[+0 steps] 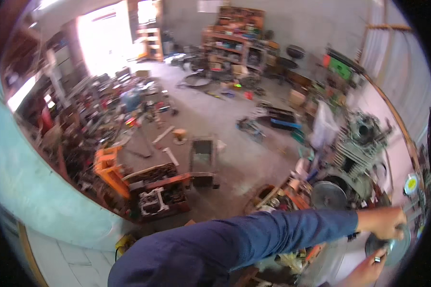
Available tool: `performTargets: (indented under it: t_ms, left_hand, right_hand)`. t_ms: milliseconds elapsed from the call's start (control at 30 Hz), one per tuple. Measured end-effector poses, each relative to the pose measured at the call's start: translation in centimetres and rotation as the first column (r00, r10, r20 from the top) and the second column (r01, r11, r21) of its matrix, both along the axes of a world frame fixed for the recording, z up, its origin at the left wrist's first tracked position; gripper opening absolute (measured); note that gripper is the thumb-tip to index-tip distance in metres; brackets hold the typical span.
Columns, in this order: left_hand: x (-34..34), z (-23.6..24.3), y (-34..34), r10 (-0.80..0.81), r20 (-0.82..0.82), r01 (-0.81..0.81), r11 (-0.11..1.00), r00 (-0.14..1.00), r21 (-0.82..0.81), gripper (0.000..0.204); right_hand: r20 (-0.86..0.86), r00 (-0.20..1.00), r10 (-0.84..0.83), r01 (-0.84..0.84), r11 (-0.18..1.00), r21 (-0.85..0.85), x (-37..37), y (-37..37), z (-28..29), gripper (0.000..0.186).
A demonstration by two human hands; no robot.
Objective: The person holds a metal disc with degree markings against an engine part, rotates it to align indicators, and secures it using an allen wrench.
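Observation:
At the lower right, a round grey metal disc [401, 245] lies at my two hands. From the left, my navy-sleeved arm reaches across to it. My left hand [385, 222] is closed, its curled fingers at the disc's upper edge. Below it, my right hand [366, 273] meets the disc's lower left side with fingers bent, a shiny band on one of them. The disc hides part of its grip. Another round metal plate [329, 196] sits just beyond my left forearm, beside a large finned engine block [357, 148].
An open box of parts [163, 191] and an orange metal stand [111, 167] are at left. Scrap parts [129, 103] crowd the left wall. A dark metal frame [203, 162] stands mid-floor. Shelves [232, 45] are at the back, a turquoise panel [38, 177] nearest left.

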State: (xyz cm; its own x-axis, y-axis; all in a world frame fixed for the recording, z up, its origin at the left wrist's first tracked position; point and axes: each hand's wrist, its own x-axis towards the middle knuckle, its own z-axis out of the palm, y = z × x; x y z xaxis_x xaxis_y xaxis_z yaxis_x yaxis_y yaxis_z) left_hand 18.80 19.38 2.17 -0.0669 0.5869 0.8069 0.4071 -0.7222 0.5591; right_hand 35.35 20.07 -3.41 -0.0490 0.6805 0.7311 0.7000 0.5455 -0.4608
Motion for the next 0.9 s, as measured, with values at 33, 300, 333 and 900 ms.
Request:
performTargets:
  t_ms: [33, 300, 333, 900]
  left_hand:
    - [0.2, 0.5, -0.3, 0.031, -0.06, -0.03, 0.999, 0.998, 0.017, 0.034]
    - [-4.0, -0.5, -2.3, 0.073, -0.09, -0.083, 0.99, 0.993, -0.113, 0.034]
    - [-3.5, -0.3, -2.0, 0.014, -0.039, -0.018, 0.992, 0.999, -0.128, 0.032]
    - [-2.9, 0.1, -2.0, -0.06, -0.015, 0.056, 0.979, 0.998, -0.196, 0.033]
  right_hand:
    - [-0.093, 0.992, 0.082, -0.084, 0.996, -0.02, 1.1, 1.5, -0.6, 0.047]
    - [-0.393, 0.81, 0.435, -0.543, 0.808, -0.226, 0.3, -4.6, 1.7, 0.023]
    - [-0.487, 0.759, 0.433, -0.607, 0.741, -0.288, 1.4, -5.0, 2.6, 0.021]
    - [-0.028, 0.905, 0.423, -0.389, 0.854, 0.345, 1.5, -2.9, 2.9, 0.013]
